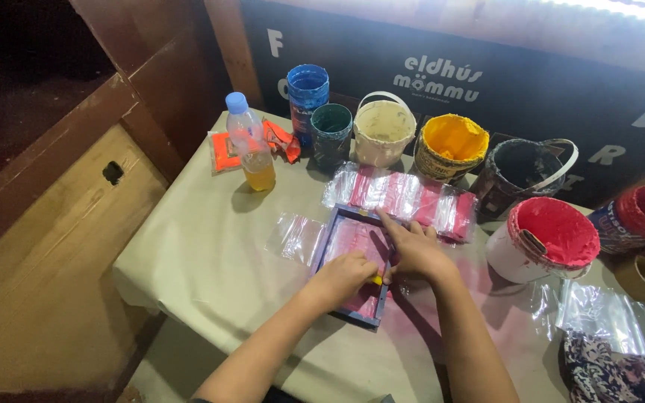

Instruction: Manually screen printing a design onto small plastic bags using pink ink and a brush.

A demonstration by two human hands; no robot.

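A small blue-framed printing screen (330, 240) stained pink lies flat on the table, over a clear plastic bag (296, 237). My left hand (343, 276) rests inside the frame, closed on a yellow-edged tool that is mostly hidden under my fingers. On the frame's right side, my right hand (414, 250) presses down with fingers spread, the forefinger reaching toward the far edge. Just beyond the screen lies a row of clear bags with pink printed bands (404, 198).
Paint tubs line the back: blue (307, 89), dark green (331, 123), cream (384, 127), yellow (453, 142), black (524, 168), two red (554, 235). A bottle of amber liquid (251, 145) stands by orange packets (224, 151). More plastic bags (614, 317) and patterned cloth (614, 377) lie at right.
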